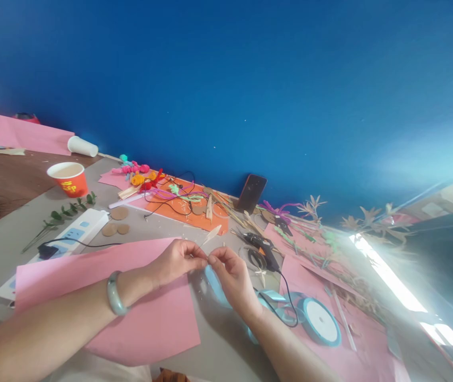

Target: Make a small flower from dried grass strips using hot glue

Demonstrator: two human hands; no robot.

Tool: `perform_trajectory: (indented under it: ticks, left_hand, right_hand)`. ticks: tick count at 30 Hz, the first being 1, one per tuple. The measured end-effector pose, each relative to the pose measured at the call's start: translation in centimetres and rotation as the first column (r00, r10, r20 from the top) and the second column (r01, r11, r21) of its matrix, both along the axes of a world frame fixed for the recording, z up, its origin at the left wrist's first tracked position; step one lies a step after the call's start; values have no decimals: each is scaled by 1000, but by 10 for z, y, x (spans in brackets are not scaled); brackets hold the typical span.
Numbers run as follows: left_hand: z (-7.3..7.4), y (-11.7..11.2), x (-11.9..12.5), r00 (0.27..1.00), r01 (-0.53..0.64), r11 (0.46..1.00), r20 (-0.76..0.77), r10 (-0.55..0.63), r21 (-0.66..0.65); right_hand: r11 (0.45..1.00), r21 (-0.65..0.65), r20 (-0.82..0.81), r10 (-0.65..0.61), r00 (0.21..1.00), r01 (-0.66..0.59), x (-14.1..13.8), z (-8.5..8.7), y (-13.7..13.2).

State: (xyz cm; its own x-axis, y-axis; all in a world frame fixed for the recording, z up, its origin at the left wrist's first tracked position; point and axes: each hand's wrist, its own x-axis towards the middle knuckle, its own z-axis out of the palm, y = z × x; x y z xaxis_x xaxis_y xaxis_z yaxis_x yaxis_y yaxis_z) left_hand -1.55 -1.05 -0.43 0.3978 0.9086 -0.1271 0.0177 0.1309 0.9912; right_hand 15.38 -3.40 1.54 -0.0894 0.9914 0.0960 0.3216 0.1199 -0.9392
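My left hand (178, 262), with a pale jade-like bangle (117, 293) on the wrist, is closed in a pinch. Its fingertips meet those of my right hand (232, 276), which is pinched as well. A light blue ribbon (216, 286) comes out from between the fingertips and runs down behind my right hand. The exact grip is hidden by the fingers. Just beyond the fingertips is a pale, pointed leaf-like piece (212, 234) on a thin stem; whether the fingers touch it, I cannot tell. Pink paper (146, 318) lies beneath my left forearm.
A ribbon spool (322, 321) lies at right, near a black glue gun (264, 246) with a cord. A phone (252, 193) leans on the blue wall. At left are a paper cup (69, 180), a power strip (85, 231) and a leafy sprig (61, 215). Dried stems (369, 297) spread right.
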Motion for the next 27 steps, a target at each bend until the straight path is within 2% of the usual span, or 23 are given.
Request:
perform_trajectory:
  ticks: [9, 16, 24, 27]
  left_hand:
    - [7, -1, -1, 1000, 12, 999, -5, -12, -48]
    - [3, 0, -2, 1000, 27, 999, -15, -27, -21]
    - [19, -1, -3, 998, -12, 994, 54, 18, -112]
    - [17, -1, -2, 1000, -22, 997, 10, 22, -72]
  right_hand:
    - [997, -74, -170, -48, 984, 35, 1, 3, 2]
    - [989, -132, -228, -98, 969, 69, 0, 5, 1]
    - [986, -165, -230, -29, 973, -9, -1, 5, 2]
    - [986, -164, -203, -12, 979, -22, -2, 3, 1]
